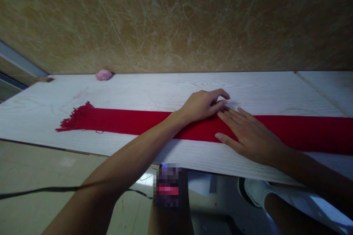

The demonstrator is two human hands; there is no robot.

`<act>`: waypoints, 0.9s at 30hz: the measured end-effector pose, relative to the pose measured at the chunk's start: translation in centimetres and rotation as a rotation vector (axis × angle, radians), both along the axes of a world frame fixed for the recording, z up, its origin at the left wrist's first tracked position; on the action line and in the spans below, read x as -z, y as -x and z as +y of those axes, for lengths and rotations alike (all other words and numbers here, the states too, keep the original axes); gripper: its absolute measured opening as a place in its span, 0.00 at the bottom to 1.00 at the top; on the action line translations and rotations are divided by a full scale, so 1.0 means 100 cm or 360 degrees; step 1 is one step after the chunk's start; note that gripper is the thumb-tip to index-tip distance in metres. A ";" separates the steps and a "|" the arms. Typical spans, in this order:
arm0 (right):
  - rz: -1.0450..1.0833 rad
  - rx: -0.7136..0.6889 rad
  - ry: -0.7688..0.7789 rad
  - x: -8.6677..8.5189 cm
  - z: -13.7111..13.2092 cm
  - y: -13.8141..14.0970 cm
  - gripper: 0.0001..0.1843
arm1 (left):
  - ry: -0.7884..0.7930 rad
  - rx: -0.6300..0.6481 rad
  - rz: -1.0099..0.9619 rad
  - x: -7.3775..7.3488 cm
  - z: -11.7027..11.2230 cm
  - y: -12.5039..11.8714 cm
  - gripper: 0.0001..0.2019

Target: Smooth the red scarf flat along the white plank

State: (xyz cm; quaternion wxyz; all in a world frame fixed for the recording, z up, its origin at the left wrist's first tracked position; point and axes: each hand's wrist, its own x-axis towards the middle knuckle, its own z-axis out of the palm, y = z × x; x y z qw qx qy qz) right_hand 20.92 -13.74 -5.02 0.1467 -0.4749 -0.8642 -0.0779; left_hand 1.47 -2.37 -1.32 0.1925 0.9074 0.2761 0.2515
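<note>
A long red scarf (124, 122) lies flat along a white wood-grain table (165, 88), its fringed end at the left and its other end running off the right edge of view. My left hand (202, 105) rests on the scarf near the middle, fingers curled and pinched at the scarf's far edge. My right hand (245, 134) lies flat on the scarf just to the right, fingers stretched out and touching the left fingertips.
A small pink lump (103, 75) sits at the table's far edge by the brown marbled wall (176, 18). A black cable (41, 191) runs across the floor below the near table edge. My leg and white shoe (255, 191) show under the table.
</note>
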 end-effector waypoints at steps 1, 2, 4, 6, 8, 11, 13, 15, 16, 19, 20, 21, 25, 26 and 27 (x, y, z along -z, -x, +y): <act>-0.0003 -0.0005 0.0000 0.000 0.000 0.000 0.42 | -0.0001 -0.0001 -0.0001 0.000 0.000 0.000 0.14; -0.0006 -0.0014 0.0004 0.000 0.000 0.000 0.42 | 0.0001 0.0003 -0.0003 0.000 0.000 0.000 0.14; -0.0009 -0.0026 0.0036 -0.001 0.000 0.000 0.42 | 0.0003 0.0016 -0.0012 0.000 0.000 0.000 0.14; 0.0000 -0.0025 0.0071 -0.001 0.000 -0.001 0.41 | 0.0003 0.0028 -0.0026 0.001 0.000 0.000 0.14; 0.0009 -0.0019 0.0086 -0.001 0.000 -0.001 0.41 | 0.0008 0.0040 -0.0043 0.001 0.000 0.000 0.14; 0.0012 -0.0017 0.0060 -0.001 0.000 0.000 0.41 | 0.0030 0.0058 -0.0064 0.002 0.001 0.000 0.13; 0.0002 -0.0024 0.0036 -0.001 0.000 0.000 0.41 | 0.0042 0.0063 -0.0072 0.002 0.001 0.000 0.13; -0.0012 -0.0024 0.0007 -0.001 0.000 0.000 0.42 | 0.0040 0.0060 -0.0073 0.002 0.001 0.000 0.13; -0.0016 -0.0021 -0.0008 -0.001 0.000 0.000 0.42 | 0.0035 0.0059 -0.0067 0.001 0.000 0.000 0.13; -0.0012 -0.0019 -0.0047 -0.001 0.000 0.000 0.41 | 0.0022 0.0052 -0.0041 0.001 0.000 0.000 0.14; -0.0012 -0.0025 -0.0058 -0.001 0.000 0.000 0.41 | 0.0021 0.0049 -0.0038 0.001 0.000 0.000 0.14; -0.0014 -0.0031 -0.0065 -0.001 0.000 0.000 0.41 | 0.0022 0.0047 -0.0038 0.001 0.000 -0.001 0.14; -0.0031 -0.0038 -0.0069 -0.002 0.000 0.000 0.41 | 0.0028 0.0055 -0.0055 0.002 0.001 -0.001 0.14; -0.0028 -0.0034 -0.0062 -0.001 0.000 0.000 0.41 | 0.0029 0.0062 -0.0061 0.002 0.001 -0.001 0.14; -0.0024 -0.0029 -0.0053 -0.001 0.000 -0.001 0.41 | 0.0032 0.0070 -0.0066 0.003 0.001 -0.001 0.15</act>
